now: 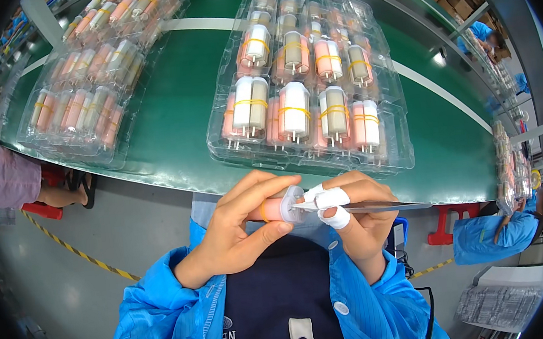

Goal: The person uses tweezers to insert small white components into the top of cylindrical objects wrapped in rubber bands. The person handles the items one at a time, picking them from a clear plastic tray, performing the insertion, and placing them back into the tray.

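My left hand [241, 227] is closed round a short bundle of pink cylinders [269, 211] with a yellow rubber band. The bundle lies sideways, its pale translucent end cap [292, 204] facing right. My right hand [363, 216], with white tape wrapped round its thumb and a finger, pinches a slim pointed metal tool [394, 206]. The tool's tip is at the end cap; whether it touches or enters the cap I cannot tell. Both hands are just in front of the green table's [170, 114] near edge.
Beyond my hands stands a clear plastic tray [218, 151] of banded white, grey and pink cylinders with metal pins. More filled trays [29, 136] are stacked at the left. A seated person's leg [61, 195] shows at left; a person in blue [494, 237] is at right, near a red stool [442, 225].
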Demonstrator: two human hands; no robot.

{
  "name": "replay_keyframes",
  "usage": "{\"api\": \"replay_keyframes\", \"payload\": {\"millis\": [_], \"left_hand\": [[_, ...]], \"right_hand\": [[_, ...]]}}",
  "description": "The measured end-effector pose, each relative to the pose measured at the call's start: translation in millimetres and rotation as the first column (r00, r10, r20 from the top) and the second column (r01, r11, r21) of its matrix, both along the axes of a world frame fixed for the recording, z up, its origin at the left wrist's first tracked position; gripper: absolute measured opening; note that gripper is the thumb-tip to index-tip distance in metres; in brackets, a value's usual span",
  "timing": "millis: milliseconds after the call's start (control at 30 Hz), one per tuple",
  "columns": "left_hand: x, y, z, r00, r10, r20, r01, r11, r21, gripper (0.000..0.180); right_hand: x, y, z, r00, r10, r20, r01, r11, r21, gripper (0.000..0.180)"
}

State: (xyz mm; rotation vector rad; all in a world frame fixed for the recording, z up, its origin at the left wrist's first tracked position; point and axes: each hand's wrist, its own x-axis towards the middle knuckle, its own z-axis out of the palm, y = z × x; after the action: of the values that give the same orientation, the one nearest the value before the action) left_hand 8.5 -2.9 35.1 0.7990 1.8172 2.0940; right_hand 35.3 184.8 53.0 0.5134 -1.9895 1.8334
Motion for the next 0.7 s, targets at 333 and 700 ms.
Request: {"api": "replay_keyframes", "payload": {"millis": [333,700], "left_hand": [[-4,-1,-3,0.976,0.052,-0.212,-0.08,0.989,-0.123,0.047],[-9,-4,-8,0.948,0.003,-0.318,-0.072,0.976,-0.204,0.046]], "right_hand": [[-5,0,16,0.997,0.052,0.054,-0.059,0.988,0.141,0.012],[-10,2,20,0.98,0.092,0.178,-0.122,0.979,0.165,0.014]]}}
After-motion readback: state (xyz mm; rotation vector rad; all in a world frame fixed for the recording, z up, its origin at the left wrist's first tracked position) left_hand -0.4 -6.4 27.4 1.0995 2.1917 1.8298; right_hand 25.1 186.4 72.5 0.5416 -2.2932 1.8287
